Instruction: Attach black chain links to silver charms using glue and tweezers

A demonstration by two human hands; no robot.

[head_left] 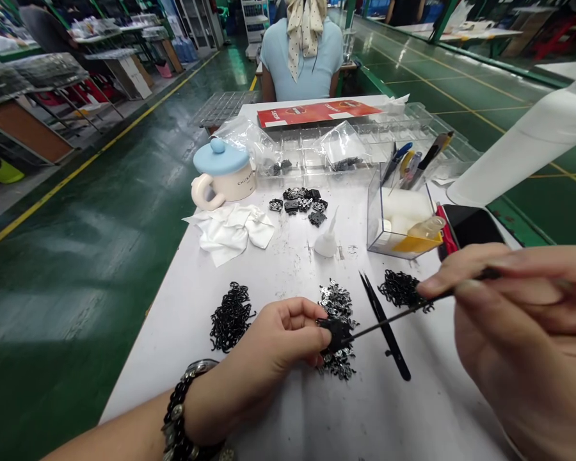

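Pinched at one edge by the left hand (288, 338) over the small metal pieces (336, 296), the small black part (338, 334) seems light, stiff, best edge-held; the right hand (523, 320) grips a thin rod (368, 330).

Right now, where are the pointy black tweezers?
In the head view, the black tweezers lie on the white table, right of centre, between the silvery pile and the black pile near the right hand.

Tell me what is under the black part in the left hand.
Past the edges of the black part in the left hand, piled shiny pieces show; whatever lies directly beneath is covered.
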